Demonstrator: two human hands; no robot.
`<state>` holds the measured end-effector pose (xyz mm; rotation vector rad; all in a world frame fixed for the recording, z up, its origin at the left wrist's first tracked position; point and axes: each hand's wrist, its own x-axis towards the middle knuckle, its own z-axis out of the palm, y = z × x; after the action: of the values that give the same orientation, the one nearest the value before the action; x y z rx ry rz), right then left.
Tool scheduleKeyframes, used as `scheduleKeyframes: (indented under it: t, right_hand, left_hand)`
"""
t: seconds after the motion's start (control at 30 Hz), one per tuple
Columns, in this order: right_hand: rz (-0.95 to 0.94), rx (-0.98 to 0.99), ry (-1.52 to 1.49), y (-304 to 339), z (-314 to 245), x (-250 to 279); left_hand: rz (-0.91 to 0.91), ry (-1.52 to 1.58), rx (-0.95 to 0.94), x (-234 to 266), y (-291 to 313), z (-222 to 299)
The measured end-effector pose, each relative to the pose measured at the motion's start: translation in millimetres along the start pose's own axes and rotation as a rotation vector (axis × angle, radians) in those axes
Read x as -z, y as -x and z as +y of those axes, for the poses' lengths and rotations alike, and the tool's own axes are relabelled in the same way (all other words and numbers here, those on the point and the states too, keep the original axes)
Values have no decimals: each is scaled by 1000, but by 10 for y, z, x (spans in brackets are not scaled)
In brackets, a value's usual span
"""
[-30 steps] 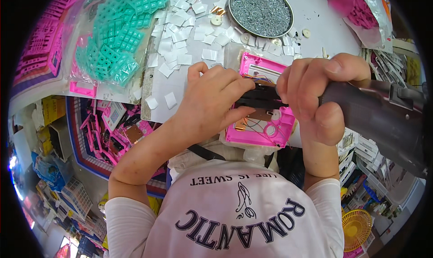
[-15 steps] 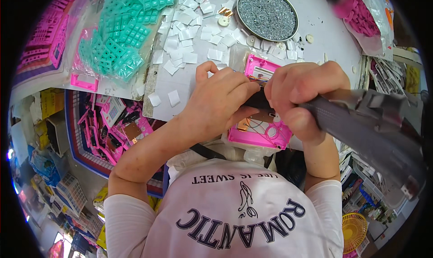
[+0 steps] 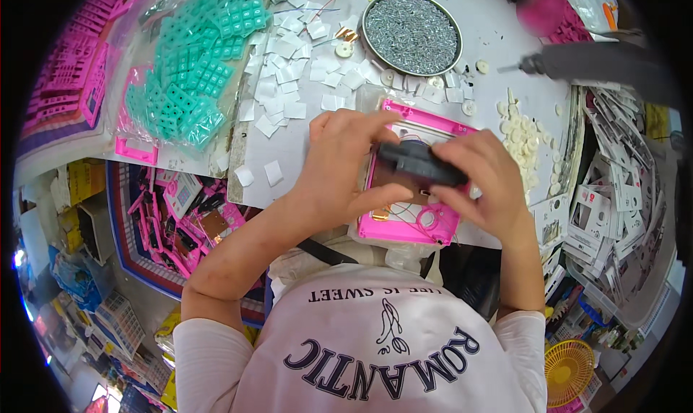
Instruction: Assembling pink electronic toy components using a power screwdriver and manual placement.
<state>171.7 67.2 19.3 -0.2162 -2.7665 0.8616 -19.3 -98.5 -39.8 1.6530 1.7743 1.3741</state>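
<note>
At the table's [image 3: 494, 34] near middle, the right hand [image 3: 492, 186] pinches the black part [image 3: 415, 163] over the pink case [image 3: 393, 231], the left [image 3: 333, 159] half-open beside it, contact unclear — looks light, stiff, maybe slick, best held by its ends!

Black oblong part [image 3: 421, 164], blurred, over pink rectangular case [image 3: 404, 230], open side up.
</note>
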Motion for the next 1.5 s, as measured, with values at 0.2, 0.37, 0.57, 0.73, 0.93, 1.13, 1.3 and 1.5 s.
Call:
scheduleKeyframes:
  t: [0.2,0.37,0.57,0.73,0.93,1.13,1.3,1.5]
  right_hand:
    - [-150,-619,-280,-233,144,158]
    - [-49,-555,138,-324,138,231]
    - [80,-11,114,-55,255,80]
    - [339,-28,230,115,154,-266]
    - [23,-78,-69,16,428,158]
    - [-72,-291,-422,-12,779,797]
    - [109,379,-934,-691,121,772]
    - [89,362,-1032,-852,-62,897]
  left_hand:
    - [18,68,93,-163,88,-51]
    - [-97,-353,-76,-128,-36,119]
    - [-105,-386,-60,-115,-54,179]
    - [-135,-439,-59,-139,-45,223]
    - [-194,-443,-58,-4,-235,315]
    - [71,-433,-41,124,-1136,-348]
    - [-317,-706,139,-71,-1464,-533]
    - [-195,-748,31,-165,-1546,-589]
